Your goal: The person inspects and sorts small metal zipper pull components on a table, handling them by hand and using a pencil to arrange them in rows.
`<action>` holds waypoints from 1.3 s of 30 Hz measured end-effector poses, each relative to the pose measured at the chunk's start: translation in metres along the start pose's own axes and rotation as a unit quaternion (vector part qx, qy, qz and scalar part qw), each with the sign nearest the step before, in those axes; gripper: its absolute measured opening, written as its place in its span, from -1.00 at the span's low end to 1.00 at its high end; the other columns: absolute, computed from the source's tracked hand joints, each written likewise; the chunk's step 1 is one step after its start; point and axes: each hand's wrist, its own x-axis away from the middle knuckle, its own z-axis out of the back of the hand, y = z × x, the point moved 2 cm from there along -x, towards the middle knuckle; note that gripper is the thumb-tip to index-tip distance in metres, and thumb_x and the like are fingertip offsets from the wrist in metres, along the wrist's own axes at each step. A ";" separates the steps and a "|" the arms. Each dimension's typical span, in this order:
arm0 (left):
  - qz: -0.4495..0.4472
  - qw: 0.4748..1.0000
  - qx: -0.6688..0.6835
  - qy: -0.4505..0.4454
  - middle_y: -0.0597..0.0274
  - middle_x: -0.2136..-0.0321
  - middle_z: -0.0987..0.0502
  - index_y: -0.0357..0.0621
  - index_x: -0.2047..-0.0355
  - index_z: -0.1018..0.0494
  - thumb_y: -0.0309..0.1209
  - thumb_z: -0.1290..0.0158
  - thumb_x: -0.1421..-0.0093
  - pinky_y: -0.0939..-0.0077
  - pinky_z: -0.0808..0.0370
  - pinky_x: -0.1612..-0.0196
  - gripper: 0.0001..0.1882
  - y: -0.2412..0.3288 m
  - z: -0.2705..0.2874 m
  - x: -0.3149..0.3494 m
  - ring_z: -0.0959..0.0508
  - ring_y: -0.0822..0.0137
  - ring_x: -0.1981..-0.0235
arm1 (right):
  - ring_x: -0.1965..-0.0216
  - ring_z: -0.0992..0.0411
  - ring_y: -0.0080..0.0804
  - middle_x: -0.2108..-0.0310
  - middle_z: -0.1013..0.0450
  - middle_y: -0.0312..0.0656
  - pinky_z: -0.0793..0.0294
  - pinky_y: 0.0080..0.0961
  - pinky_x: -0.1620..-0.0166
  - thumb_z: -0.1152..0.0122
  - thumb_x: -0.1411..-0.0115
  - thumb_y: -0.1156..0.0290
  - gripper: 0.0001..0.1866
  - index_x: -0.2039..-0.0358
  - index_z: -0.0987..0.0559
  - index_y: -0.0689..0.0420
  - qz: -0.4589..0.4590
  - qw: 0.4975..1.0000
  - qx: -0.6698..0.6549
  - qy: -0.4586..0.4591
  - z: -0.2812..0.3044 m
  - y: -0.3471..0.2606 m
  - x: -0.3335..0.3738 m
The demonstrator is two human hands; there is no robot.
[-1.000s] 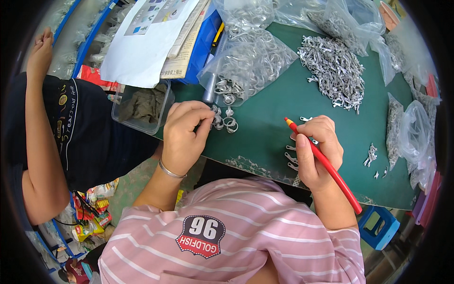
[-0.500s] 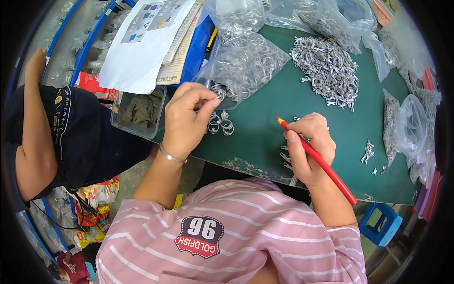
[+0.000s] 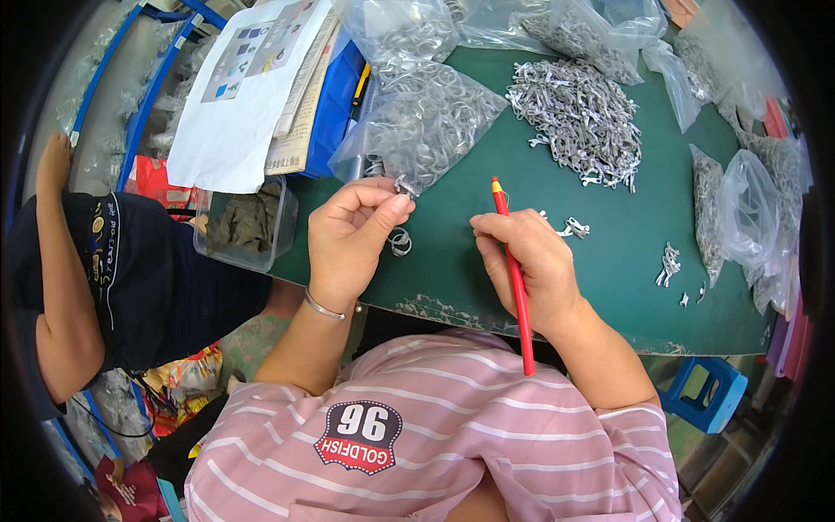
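Observation:
My left hand (image 3: 352, 235) pinches a small silvery metal piece (image 3: 404, 184) between thumb and forefinger, at the near corner of a clear plastic bag (image 3: 435, 113) filled with metal rings. Just below those fingertips a few loose rings (image 3: 400, 243) lie on the green tabletop (image 3: 461, 287). A red pencil (image 3: 521, 317) with a yellow band by its tip is held in my right hand (image 3: 544, 274), its tip pointing away from me. Beside that hand's knuckles are a few metal clasps (image 3: 573, 229), partly hidden. Beyond it lies a large heap of grey metal clasps (image 3: 578, 117).
A blue tray (image 3: 335, 104) with papers (image 3: 243, 96) stands at the far left, beside a clear tub (image 3: 248, 222) holding a dark cloth. At the right are bags of metal parts (image 3: 752, 217) and a small clasp pile (image 3: 668, 264). Another person's arm (image 3: 65, 287) is at left.
My right hand has moved left and turned, swinging the red pencil more upright. Clasps it covered now show beside it. My left hand, still pinching, has come lower, over the loose rings.

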 end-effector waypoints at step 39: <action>0.003 0.992 0.075 -0.104 0.00 0.11 -0.47 -0.35 0.27 -0.40 -0.66 -0.04 -0.23 0.45 -0.53 0.04 -0.92 0.023 -0.012 0.017 -0.58 0.30 0.17 | 0.50 -0.39 -0.22 0.50 -0.43 -0.14 -0.39 -0.38 0.39 -0.30 0.07 0.70 -0.62 0.19 -0.51 0.20 -0.008 1.000 -0.015 0.006 0.003 -0.004 -0.003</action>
